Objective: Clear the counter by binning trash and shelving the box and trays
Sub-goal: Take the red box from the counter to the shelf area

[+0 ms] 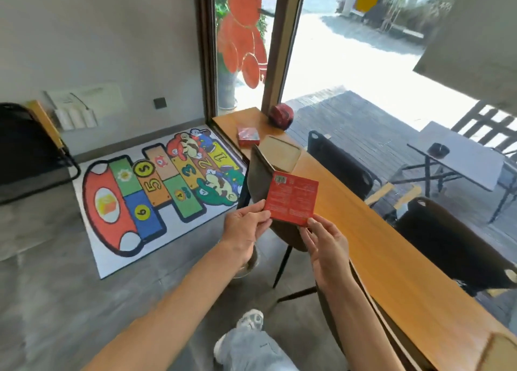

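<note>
The bench is a long wooden surface running along the window, with dark chairs on both sides of it. Its load sits at the far end.

The tray is a tan, shallow, square item with rounded corners, lying flat on the bench. It appears rigid and light. Judged best grip: two opposite rims, kept level.

The round red object stands at the far end of the bench near the window post. Its material cannot be determined.

The red packet lies flat on the bench just beside the tray. It appears to be a wrapped or crinkled item, probably light and soft.

The red box is held in the air above the near chair back, off the bench, with its printed back and barcode facing the camera. It is flat, square and thin, likely cardboard: light, fairly stiff across the faces, prone to creasing at the corners. Edge grips suit it; a squeeze on the broad faces is unnecessary.

The left hand pinches the lower left edge of the box between thumb and fingers. The right hand holds the lower right corner with its fingertips.
</note>
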